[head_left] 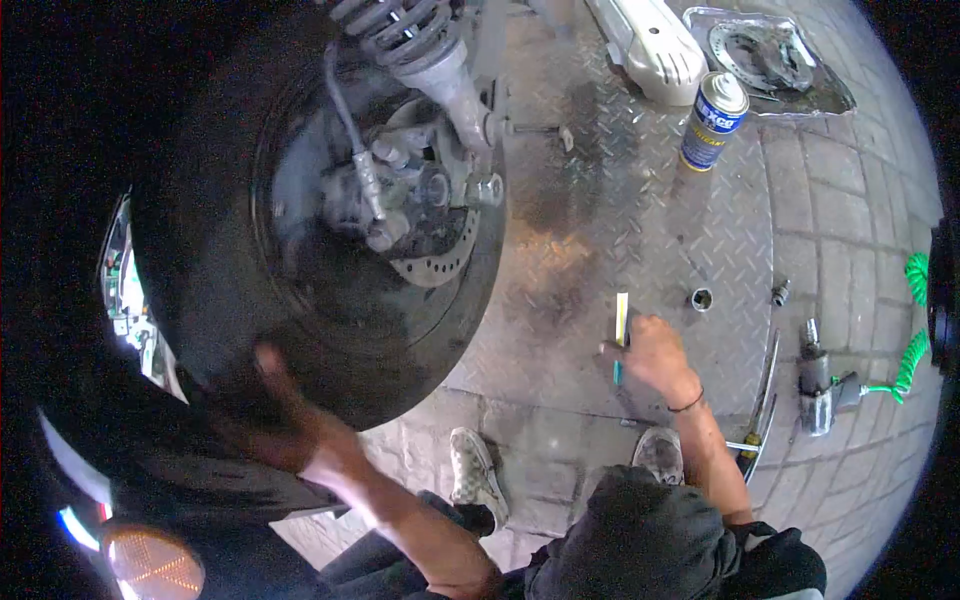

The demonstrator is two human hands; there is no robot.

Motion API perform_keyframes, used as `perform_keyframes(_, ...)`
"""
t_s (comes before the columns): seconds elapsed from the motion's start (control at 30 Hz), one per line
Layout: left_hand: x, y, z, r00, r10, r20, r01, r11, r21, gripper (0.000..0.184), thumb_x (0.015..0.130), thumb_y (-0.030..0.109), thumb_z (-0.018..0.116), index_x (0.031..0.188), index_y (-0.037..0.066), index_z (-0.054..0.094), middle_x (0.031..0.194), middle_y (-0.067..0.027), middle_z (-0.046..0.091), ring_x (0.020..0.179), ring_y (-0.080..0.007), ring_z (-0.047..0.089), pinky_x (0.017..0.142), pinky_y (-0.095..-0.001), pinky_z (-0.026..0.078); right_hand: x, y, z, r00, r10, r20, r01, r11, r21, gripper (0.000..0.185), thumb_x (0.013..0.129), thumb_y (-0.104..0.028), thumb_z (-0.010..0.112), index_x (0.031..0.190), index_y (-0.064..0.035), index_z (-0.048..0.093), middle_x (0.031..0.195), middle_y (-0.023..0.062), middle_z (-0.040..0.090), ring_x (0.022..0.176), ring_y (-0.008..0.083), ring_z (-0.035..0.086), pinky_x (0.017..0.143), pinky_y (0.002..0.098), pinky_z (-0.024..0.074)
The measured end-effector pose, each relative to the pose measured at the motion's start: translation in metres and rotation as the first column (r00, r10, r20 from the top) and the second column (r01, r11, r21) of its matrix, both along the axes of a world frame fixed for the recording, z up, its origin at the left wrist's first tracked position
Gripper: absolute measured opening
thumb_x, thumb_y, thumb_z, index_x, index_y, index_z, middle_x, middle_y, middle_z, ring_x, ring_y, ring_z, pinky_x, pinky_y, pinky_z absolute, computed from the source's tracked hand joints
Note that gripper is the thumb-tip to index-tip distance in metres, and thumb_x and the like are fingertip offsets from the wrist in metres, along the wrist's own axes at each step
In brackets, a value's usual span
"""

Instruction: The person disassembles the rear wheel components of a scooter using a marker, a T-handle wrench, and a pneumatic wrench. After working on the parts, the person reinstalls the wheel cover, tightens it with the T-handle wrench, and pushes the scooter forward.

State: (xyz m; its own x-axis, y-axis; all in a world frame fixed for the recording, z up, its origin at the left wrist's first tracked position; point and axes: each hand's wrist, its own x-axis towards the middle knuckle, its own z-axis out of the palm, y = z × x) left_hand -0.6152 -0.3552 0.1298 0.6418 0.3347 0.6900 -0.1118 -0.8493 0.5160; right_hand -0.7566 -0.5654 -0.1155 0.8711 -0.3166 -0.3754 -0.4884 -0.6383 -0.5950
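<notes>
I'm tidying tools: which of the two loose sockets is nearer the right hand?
The left socket, well onto the metal plate; the right socket lies farther off, by the plate's edge.

Wheel point(320, 300) at left, spray can point(714, 130) on floor plate point(585, 215), socket point(702, 299) nearer on plate, air tool point(816, 385) right of plate

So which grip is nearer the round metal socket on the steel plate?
The right. The right grip is just below and left of the socket in this view; the blurred left grip is much farther left, by the tyre.
</notes>
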Motion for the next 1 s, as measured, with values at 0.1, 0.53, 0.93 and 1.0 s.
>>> perform_keyframes(0.1,-0.020,0.037,-0.119,0.982,-0.187,-0.010,0.165,0.889,-0.428,0.066,0.090,0.028,0.069,0.141,-0.004,0.041,0.143,-0.0250,0.045,0.126,-0.0377,0.049,0.106,-0.0477,0.041,-0.002,-0.016,-0.002,0.999,-0.045,-0.030,0.044,0.998,-0.049,0.043,0.078,-0.038,0.079,0.088,0.0014,0.065,0.084,0.0242,0.068,0.083,0.0422,0.067,0.076,0.0491,0.0538)
perform_keyframes(0.53,-0.045,0.059,-0.258,0.909,-0.233,-0.346,-0.306,0.192,-0.933,0.027,0.094,0.013,0.048,0.119,0.006,0.056,0.111,-0.0107,0.058,0.101,-0.0257,0.057,0.086,-0.0371,0.047,-0.019,-0.011,0.014,0.965,-0.155,0.213,0.113,0.974,0.195,0.033,0.082,-0.024,0.076,0.105,-0.0022,0.067,0.080,0.0192,0.068,0.072,0.0351,0.067,0.070,0.0439,0.0522)
perform_keyframes(0.93,-0.042,0.113,-0.226,0.953,-0.226,-0.201,-0.115,0.345,-0.931,0.029,0.096,0.021,0.043,0.113,-0.001,0.053,0.103,-0.0132,0.058,0.097,-0.0249,0.059,0.086,-0.0381,0.051,0.048,0.065,0.049,0.745,0.055,0.665,-0.357,0.875,0.327,0.030,0.086,-0.025,0.071,0.102,-0.0013,0.063,0.087,0.0191,0.068,0.083,0.0408,0.065,0.072,0.0474,0.0526)
perform_keyframes(1.0,-0.041,0.109,-0.235,0.951,-0.264,-0.163,-0.076,0.311,-0.947,0.029,0.096,0.022,0.044,0.113,0.000,0.053,0.101,-0.0126,0.057,0.097,-0.0257,0.058,0.085,-0.0402,0.051,0.035,0.049,0.035,0.771,0.026,0.637,-0.287,0.906,0.310,0.030,0.086,-0.025,0.071,0.101,-0.0011,0.063,0.087,0.0194,0.068,0.083,0.0417,0.065,0.072,0.0482,0.0522)
